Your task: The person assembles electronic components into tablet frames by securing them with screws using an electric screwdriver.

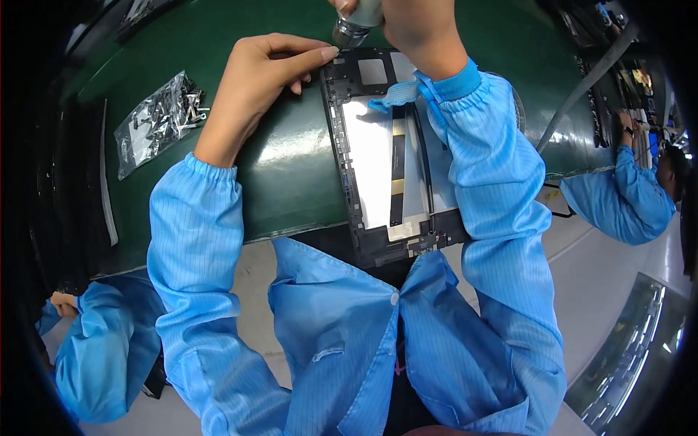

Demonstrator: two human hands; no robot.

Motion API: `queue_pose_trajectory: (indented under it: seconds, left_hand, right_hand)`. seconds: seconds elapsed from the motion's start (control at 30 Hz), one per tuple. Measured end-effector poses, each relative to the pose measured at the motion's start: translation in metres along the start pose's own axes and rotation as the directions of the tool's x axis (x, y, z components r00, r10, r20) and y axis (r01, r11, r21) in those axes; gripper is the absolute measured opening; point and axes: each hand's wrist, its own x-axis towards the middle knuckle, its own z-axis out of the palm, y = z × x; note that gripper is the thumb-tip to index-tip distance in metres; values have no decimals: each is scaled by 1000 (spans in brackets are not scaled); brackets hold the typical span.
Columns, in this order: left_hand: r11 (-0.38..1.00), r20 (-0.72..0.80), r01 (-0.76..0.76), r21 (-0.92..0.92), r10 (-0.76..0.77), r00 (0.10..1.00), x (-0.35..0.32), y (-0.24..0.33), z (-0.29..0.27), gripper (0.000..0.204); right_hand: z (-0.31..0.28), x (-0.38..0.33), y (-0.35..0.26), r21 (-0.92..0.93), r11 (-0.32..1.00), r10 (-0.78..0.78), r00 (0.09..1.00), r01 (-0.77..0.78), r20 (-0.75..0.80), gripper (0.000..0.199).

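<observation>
A black tablet housing (342, 145) with a bright silver inner panel lies open, partly over the table's near edge. At its far left corner, my left hand (254, 83) has its thumb and index finger pressed together; whatever is between them is too small to make out. My right hand (420, 33) grips a grey cylindrical tool (356, 25) with a shiny metal collar, perhaps an electric screwdriver. The tool's lower end meets the corner beside my left fingertips, and its upper part is out of view. My right forearm covers part of the housing's right side.
A clear plastic bag (161, 120) of small dark and metallic parts sits left on the green table (291, 192). Dark stacked pieces (73, 174) line the far left. A blue strap (396, 96) hangs from my right cuff. Co-workers in blue sleeves sit at right (618, 200) and lower left (109, 345).
</observation>
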Motion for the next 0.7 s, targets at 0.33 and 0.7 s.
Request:
queue_pose_trajectory:
  seconds: [0.33,0.7]
  left_hand:
    - [1000,93,-13,-21,15,996,9,-15,-8,31]
    - [995,100,72,-72,-65,993,11,-22,-13,33]
  right_hand:
    - [2,-2,15,0,1000,16,1000,-16,2,17]
    - [5,-5,23,10,998,66,998,-66,10,18]
